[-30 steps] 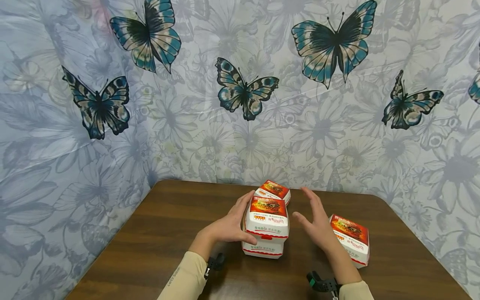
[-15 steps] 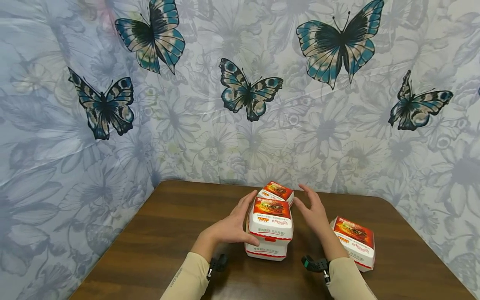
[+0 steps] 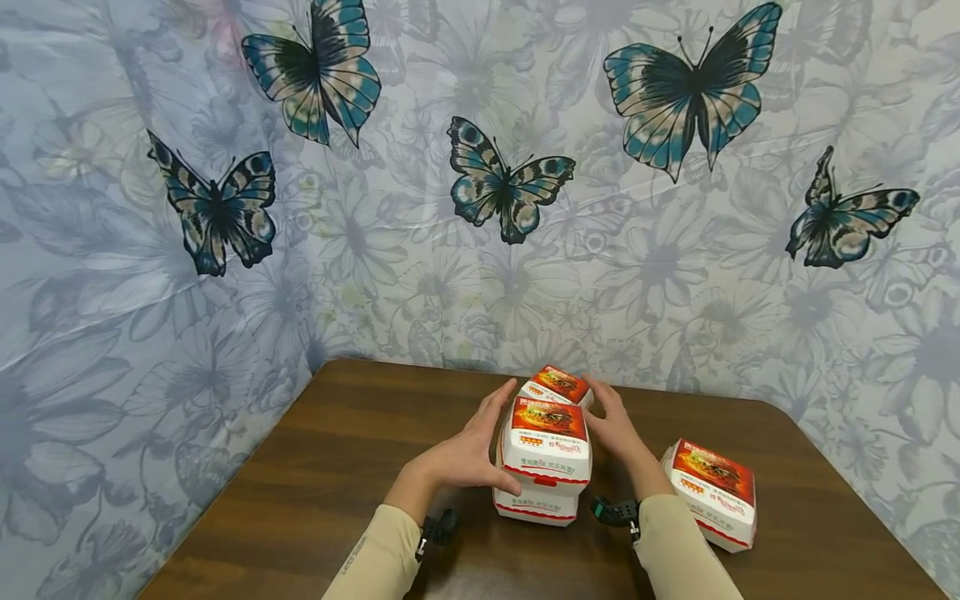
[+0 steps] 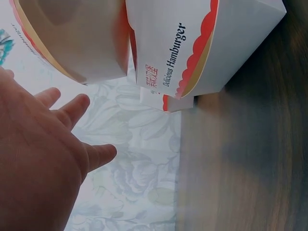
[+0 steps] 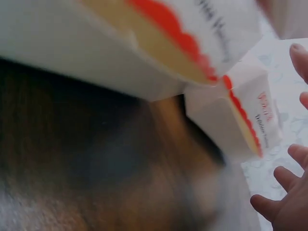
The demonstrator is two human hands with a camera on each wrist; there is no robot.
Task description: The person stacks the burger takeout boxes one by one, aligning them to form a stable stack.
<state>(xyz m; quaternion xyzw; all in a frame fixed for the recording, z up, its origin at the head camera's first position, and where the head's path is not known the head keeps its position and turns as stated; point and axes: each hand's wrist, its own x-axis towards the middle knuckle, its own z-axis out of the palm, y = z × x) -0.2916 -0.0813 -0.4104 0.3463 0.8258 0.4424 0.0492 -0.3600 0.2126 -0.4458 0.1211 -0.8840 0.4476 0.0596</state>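
Two white-and-red hamburger boxes stand stacked mid-table: an upper box (image 3: 546,446) on a lower box (image 3: 534,505). The lower box's side reads "Delicious Hamburger" in the left wrist view. My left hand (image 3: 465,454) is beside the stack's left side, its fingers (image 4: 98,156) spread and fairly straight. On the other side is my right hand (image 3: 617,429), with fingers (image 5: 286,178) also spread. The stack partly hides the right fingertips in the head view, so contact there is unclear. Just behind stands another hamburger box (image 3: 557,383), near the right fingertips.
Another hamburger box (image 3: 712,492) sits to the right, beside my right forearm. The brown wooden table (image 3: 300,500) has its far edge against a floral wall covering (image 3: 360,275) printed with butterflies. Black straps with cameras (image 3: 617,512) are on both wrists.
My right hand has moved left, closing the gap to the stack's right side. The left hand stays beside the stack. The whole head view has shifted slightly.
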